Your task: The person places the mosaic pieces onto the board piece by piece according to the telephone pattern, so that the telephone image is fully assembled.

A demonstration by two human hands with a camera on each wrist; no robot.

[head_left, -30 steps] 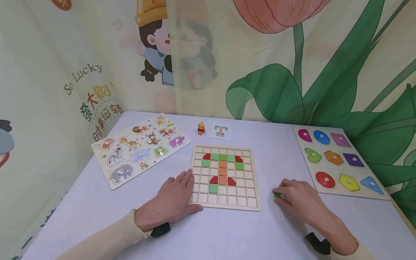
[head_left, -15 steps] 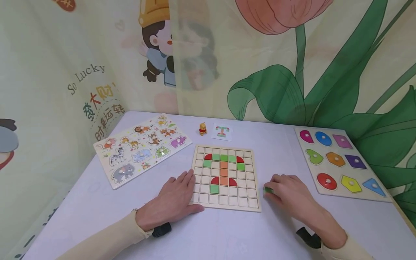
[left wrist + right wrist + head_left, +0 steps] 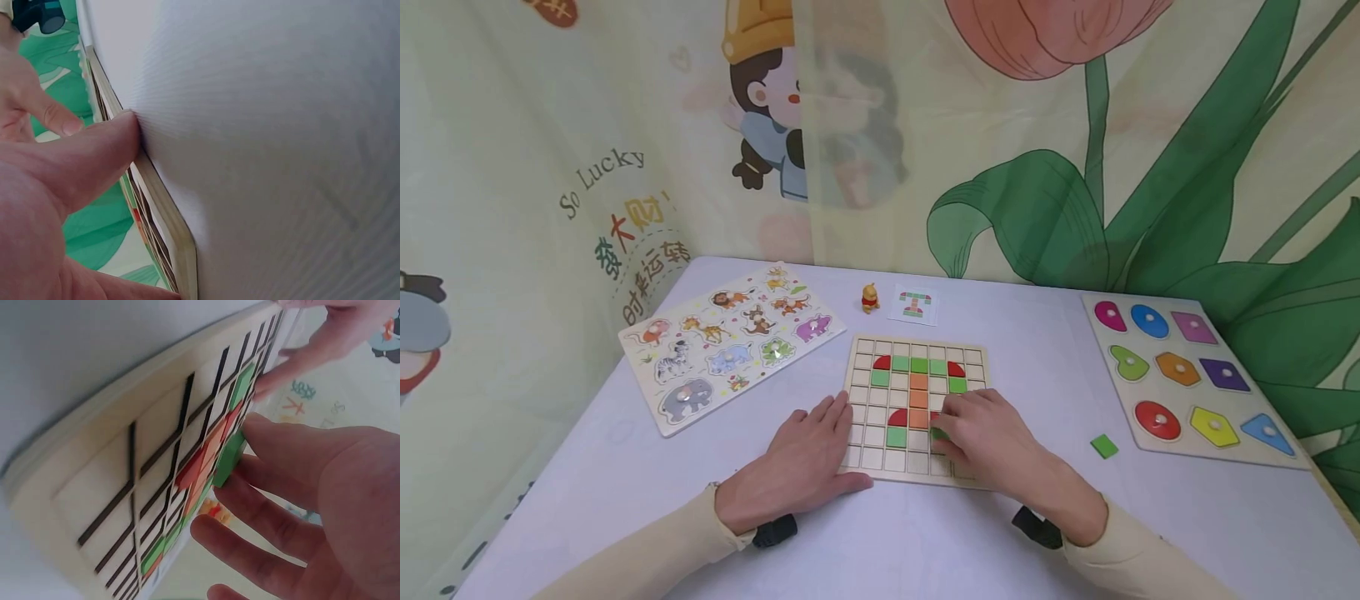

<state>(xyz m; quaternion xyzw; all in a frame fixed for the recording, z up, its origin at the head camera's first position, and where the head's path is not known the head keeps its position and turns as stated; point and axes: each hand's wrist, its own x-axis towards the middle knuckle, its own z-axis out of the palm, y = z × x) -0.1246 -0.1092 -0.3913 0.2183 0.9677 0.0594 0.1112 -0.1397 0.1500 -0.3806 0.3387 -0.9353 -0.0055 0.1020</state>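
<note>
A wooden grid board (image 3: 874,457) lies on the table, with green and orange squares and red quarter-round pieces set in some of its cells. My left hand (image 3: 805,457) rests along the board's left edge, fingers straight; in the left wrist view its thumb (image 3: 94,156) touches the board's side. Over the board's lower right part, my right hand (image 3: 996,437) pinches a green square tile (image 3: 230,457) between thumb and fingers. The tile is tilted against the grid, close to a red piece; whether it sits in a cell I cannot tell. Another green tile (image 3: 1104,447) lies loose to the right.
At the left is an animal peg puzzle (image 3: 707,398), and at the right a shape peg puzzle (image 3: 1131,400). Behind the board stand a small yellow bear figure (image 3: 869,298) and a pattern card (image 3: 913,306). A printed curtain (image 3: 865,225) hangs behind the table.
My right hand has moved left from the bare tabletop onto the board, carrying the green tile. That uncovers the loose green tile on the table. The left hand has stayed on the board's edge.
</note>
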